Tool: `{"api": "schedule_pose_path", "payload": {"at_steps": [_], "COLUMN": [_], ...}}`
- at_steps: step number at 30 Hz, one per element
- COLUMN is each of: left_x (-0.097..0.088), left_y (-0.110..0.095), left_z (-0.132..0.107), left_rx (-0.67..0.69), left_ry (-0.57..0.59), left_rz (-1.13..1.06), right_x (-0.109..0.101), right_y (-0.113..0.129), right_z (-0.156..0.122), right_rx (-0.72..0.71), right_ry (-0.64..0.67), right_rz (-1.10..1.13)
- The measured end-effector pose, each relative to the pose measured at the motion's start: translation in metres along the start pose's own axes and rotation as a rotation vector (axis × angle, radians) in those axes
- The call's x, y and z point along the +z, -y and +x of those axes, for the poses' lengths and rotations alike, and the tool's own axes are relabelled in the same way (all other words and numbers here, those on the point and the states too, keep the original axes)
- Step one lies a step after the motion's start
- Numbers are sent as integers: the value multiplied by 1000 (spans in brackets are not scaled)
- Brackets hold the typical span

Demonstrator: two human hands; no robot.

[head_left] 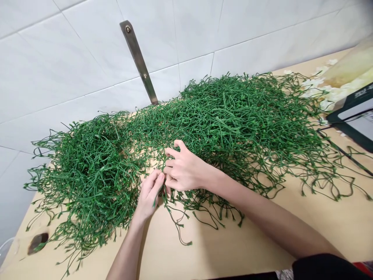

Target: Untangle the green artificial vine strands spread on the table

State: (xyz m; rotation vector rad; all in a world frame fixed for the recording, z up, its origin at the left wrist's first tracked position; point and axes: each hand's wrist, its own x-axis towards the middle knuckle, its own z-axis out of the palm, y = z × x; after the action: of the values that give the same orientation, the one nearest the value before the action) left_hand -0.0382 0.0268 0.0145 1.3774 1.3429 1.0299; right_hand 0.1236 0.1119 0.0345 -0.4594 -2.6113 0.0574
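Note:
Thin green artificial plant stems (233,112) lie in a big tangled heap across the table, with another thick clump (96,167) at the left. At the front edge of the heap my left hand (150,192) is closed, thumb pressed against the fingers, on a few green stems. My right hand (186,167) meets it from the right, its fingers bent and the lower fingertips pinching at the same stems. One finger of it sticks up, curled. Some loose stems (177,221) hang down from between the hands onto the table. The exact grip point is hidden by the fingers.
The pale wooden table (171,260) meets a white tiled wall (87,46) carrying a metal bracket (140,62). White artificial flowers (329,93) and a dark-framed box or panel (355,116) stand at the right. A hole (37,243) shows in the table's left corner.

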Motion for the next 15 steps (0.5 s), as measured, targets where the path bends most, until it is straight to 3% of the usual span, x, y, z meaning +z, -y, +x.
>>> {"api": "schedule_pose_path", "payload": {"at_steps": [10,15], "left_x": [3,4], "left_y": [5,1], "left_z": [0,0], "left_rx": [-85,-37], "left_ry": [-81,-135], "left_rz": [-288,-461], "right_x": [2,1], "right_y": [2,-5], "right_z": [5,3], "right_rx": [86,87], "right_ry": [-69,-92], "right_rz": [216,288]}}
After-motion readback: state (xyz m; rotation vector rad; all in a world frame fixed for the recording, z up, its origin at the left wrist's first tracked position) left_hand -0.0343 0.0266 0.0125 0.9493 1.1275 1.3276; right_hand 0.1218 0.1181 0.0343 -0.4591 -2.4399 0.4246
